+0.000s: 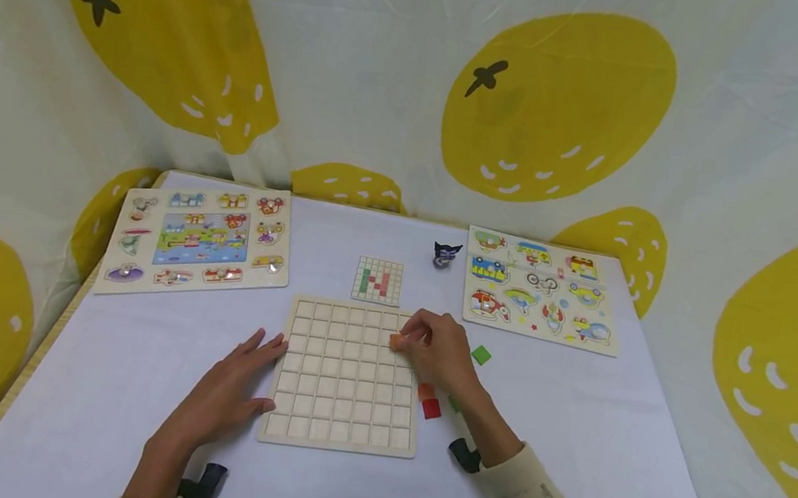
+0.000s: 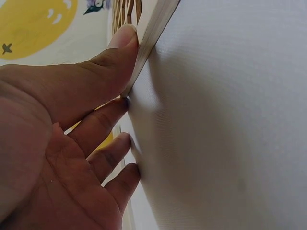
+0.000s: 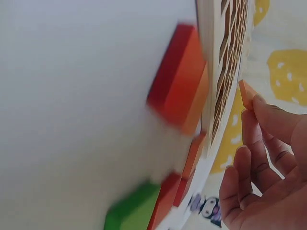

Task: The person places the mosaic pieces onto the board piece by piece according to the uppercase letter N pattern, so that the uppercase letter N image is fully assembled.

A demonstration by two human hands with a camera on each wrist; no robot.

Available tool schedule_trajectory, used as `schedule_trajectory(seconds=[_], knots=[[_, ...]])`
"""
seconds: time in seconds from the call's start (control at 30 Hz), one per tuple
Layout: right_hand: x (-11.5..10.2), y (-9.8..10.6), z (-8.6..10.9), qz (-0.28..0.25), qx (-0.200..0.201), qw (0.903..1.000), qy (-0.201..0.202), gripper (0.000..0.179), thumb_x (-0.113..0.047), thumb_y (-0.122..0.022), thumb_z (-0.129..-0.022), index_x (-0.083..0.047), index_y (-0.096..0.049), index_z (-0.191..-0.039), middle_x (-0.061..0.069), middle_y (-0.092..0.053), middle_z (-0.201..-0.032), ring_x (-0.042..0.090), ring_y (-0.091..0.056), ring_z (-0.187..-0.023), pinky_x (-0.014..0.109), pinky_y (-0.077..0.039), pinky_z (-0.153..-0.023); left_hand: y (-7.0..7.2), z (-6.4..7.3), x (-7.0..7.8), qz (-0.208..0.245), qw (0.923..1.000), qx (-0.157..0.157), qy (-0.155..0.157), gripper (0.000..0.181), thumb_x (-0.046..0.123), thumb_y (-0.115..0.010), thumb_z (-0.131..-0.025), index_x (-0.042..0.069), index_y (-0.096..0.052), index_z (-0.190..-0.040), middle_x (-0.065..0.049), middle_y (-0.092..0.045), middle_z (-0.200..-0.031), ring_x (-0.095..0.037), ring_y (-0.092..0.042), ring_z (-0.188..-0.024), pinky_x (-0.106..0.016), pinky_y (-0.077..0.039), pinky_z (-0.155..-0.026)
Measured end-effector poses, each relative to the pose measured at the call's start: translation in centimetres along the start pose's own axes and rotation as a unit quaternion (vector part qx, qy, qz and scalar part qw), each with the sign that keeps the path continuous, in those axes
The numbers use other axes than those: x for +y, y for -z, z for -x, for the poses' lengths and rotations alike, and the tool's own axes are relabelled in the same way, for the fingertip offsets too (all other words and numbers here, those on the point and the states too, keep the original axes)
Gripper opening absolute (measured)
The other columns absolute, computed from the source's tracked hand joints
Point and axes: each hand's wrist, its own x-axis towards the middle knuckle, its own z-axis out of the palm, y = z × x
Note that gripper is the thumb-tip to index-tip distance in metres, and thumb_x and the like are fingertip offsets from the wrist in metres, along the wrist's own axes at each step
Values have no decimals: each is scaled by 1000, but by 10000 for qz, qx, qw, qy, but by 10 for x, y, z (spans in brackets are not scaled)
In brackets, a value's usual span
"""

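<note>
A pale wooden grid board (image 1: 336,377) lies on the table in the head view, its squares bare. My right hand (image 1: 442,352) pinches an orange square tile (image 1: 397,342) between thumb and forefinger above the board's upper right. In the right wrist view that orange tile (image 3: 246,94) is tilted, held at the fingertips. My left hand (image 1: 228,390) rests at the board's left edge with fingers spread. The left wrist view has the left thumb (image 2: 123,38) against the board's side. Just right of the board lie a red tile (image 1: 431,409) and another orange tile (image 1: 426,392).
A green tile (image 1: 481,354) lies to the right of my hand. Behind the board is a small patterned grid card (image 1: 376,280), and farther right a small dark figure (image 1: 446,255). Wooden picture puzzles stand left (image 1: 143,286) and right (image 1: 510,249). Lemon-print cloth hangs behind the table.
</note>
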Motion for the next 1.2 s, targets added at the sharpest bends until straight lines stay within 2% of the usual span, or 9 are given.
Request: schedule_trajectory(seconds=[0.2, 0.43, 0.7, 0.97, 1.2], knots=[[-9, -12, 4, -78, -238, 9997, 71, 13, -21, -87, -89, -25, -74, -89, -5, -64, -82, 17, -54, -86, 31, -45, -70, 1, 1, 1, 17, 10000, 49, -18, 95, 5, -94, -74, 10, -51, -158, -9, -46, -168, -43, -31, -161, -68, -40, -118], [-20, -22, 2, 113, -330, 9994, -3, 16, -22, -87, -89, -24, -72, -83, -4, -62, -78, 17, -54, -85, 31, -44, -71, 0, 1, 1, 27, 10000, 38, -49, 94, 4, -94, -74, 9, -52, -158, -8, -45, -168, -43, -31, -160, -68, -41, -118], [-26, -29, 0, 180, -323, 9992, 127, 15, -20, -87, -89, -23, -74, -82, -6, -63, -74, 16, -55, -88, 32, -45, -73, 1, 1, 0, 18, 10000, -20, 42, 95, 5, -94, -75, 10, -50, -159, -7, -44, -169, -41, -29, -162, -67, -40, -120], [-28, -33, -1, 442, -331, 9984, 88, 13, -21, -87, -89, -23, -76, -82, -7, -63, -74, 15, -55, -90, 32, -45, -73, -1, 0, 0, -15, 9999, -68, 116, 96, 6, -94, -74, 11, -50, -159, -6, -43, -170, -40, -28, -163, -67, -39, -121], [-29, -34, -1, 589, -311, 9977, 95, 13, -23, -87, -89, -23, -77, -82, -7, -61, -73, 14, -53, -88, 31, -45, -72, -1, 1, 0, 17, 10000, -50, 68, 96, 6, -94, -74, 10, -50, -159, -7, -44, -170, -41, -28, -162, -67, -39, -121]])
